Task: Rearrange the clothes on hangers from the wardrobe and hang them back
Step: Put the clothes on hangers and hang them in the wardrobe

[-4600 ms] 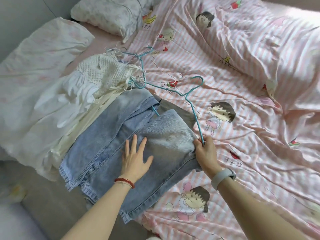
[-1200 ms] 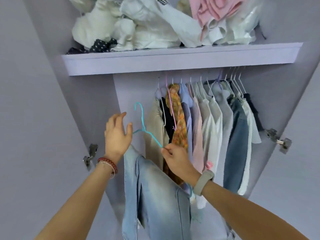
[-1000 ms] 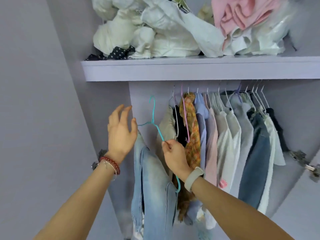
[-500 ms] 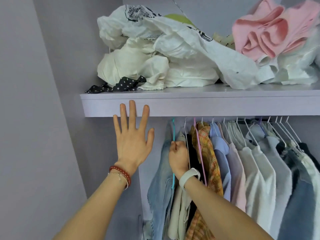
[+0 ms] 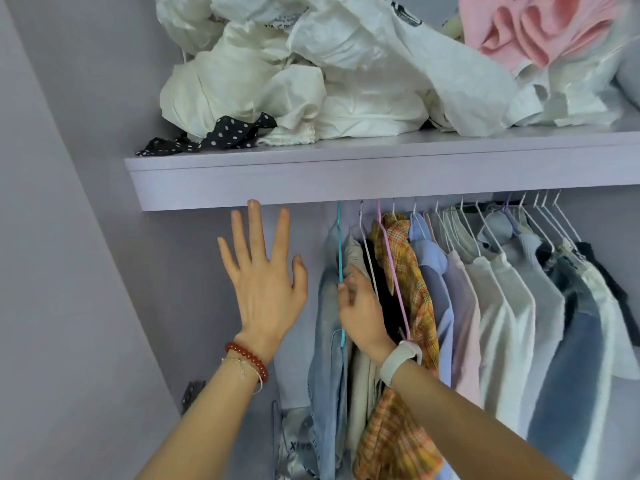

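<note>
Light blue jeans (image 5: 327, 341) hang on a teal wire hanger (image 5: 340, 258) at the left end of the wardrobe's row of clothes. The hanger's hook runs up behind the shelf front, and the rail is hidden. My right hand (image 5: 360, 306), with a white watch on its wrist, pinches the teal wire between thumb and fingertips, its fingers loosely curled. My left hand (image 5: 263, 275), with a red bead bracelet, is raised flat with spread fingers left of the jeans, just under the shelf (image 5: 311, 181), holding nothing.
Right of the jeans hang a beige garment, an orange plaid shirt (image 5: 412, 306) on a pink hanger, then several pale shirts and a denim piece. Crumpled white bags and pink cloth are piled on the shelf. A lilac side wall stands at the left.
The jeans went from the bed up to the wardrobe's hanging row. In the last half second my right hand's grip on the hanger loosened and my left hand stayed raised and spread.
</note>
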{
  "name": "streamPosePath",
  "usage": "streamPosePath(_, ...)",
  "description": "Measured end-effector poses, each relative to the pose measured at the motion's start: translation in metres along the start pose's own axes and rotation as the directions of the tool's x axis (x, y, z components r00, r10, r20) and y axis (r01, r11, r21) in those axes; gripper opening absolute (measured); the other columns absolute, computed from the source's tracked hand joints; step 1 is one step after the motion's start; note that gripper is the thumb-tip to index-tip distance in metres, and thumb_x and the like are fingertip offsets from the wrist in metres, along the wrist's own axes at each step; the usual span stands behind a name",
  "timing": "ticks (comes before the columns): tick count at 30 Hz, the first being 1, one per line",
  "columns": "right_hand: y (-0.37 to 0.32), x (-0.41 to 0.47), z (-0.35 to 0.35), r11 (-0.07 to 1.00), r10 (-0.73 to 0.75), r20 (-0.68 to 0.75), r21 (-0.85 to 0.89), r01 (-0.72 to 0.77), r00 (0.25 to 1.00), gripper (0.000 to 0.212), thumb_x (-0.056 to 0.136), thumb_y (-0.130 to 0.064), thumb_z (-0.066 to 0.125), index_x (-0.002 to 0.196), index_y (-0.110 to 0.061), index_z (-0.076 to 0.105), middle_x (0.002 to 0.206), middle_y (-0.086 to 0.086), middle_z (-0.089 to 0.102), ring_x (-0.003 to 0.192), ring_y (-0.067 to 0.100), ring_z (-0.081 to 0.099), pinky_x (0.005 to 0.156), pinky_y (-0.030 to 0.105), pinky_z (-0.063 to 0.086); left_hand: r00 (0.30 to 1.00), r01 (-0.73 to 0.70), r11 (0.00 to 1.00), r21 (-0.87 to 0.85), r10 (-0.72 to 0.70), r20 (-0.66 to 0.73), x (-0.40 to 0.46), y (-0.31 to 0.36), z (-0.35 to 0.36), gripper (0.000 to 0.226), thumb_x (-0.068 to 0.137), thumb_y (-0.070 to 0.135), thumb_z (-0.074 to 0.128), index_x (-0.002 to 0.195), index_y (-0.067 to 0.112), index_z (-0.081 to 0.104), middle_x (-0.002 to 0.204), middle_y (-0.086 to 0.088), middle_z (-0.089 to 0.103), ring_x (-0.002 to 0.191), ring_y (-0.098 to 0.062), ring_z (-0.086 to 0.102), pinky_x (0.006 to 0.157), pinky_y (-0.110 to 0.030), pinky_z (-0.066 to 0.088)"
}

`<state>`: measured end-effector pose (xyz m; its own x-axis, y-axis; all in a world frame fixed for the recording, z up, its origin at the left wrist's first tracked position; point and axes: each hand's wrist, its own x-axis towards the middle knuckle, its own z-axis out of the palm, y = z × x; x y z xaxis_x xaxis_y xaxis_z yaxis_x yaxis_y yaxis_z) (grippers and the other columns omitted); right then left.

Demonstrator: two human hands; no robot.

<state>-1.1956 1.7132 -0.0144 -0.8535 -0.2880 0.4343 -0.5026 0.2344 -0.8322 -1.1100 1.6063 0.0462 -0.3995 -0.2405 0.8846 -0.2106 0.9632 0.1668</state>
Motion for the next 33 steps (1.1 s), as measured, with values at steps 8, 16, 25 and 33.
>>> streamPosePath(8,0.042,-0.075,-0.112,0.843,-0.346,-0.064,-0.459,0.28,0.936,0.04,0.089,-0.02,0.037,0.119,-0.002,0.057,0.12,0.014,0.057,0.116,0.025,0.045,0.102,0.038,0.035,0.959,-0.054,0.965,-0.256,0.121,0.257,-0.086,0.062,0.028,0.045,0.085,0.027,0.039,0.126,0.016,0.055,0.142,-0.014,0.041,0.135,-0.032,0.023,0.107,-0.057,0.015)
streamPosePath(16,0.118,-0.271,-0.251,0.566,0.134,-0.254,-0.774,-0.284,0.958,0.047,0.088,-0.03,0.032,0.116,-0.006,0.061,0.123,0.016,0.058,0.119,0.04,0.05,0.095,0.061,0.034,0.676,-0.168,0.883,-0.438,0.427,0.601,-0.21,0.185,0.023,0.047,0.082,0.033,0.037,0.12,0.015,0.059,0.131,-0.012,0.054,0.124,-0.034,0.043,0.099,-0.055,0.031)
streamPosePath(25,0.104,-0.555,-0.395,0.273,0.502,-0.632,-0.532,-0.802,0.59,0.057,0.08,-0.038,0.029,0.116,-0.007,0.061,0.125,0.015,0.057,0.125,0.038,0.043,0.102,0.055,0.03,0.296,-0.28,0.511,-0.813,0.851,0.434,-0.374,0.407,-0.086,0.038,0.078,0.026,0.046,0.106,0.01,0.066,0.117,-0.014,0.061,0.114,-0.032,0.051,0.086,-0.059,0.044)
streamPosePath(33,0.052,-0.759,-0.441,0.062,0.463,-0.883,-0.056,-0.996,0.079,0.046,0.088,-0.027,0.035,0.126,-0.006,0.052,0.135,0.012,0.048,0.13,0.032,0.035,0.106,0.041,0.028,-0.075,-0.153,0.085,-0.985,0.992,0.097,-0.491,0.551,-0.22,0.036,0.077,0.02,0.053,0.108,0.007,0.066,0.119,-0.018,0.06,0.112,-0.039,0.055,0.088,-0.056,0.045)
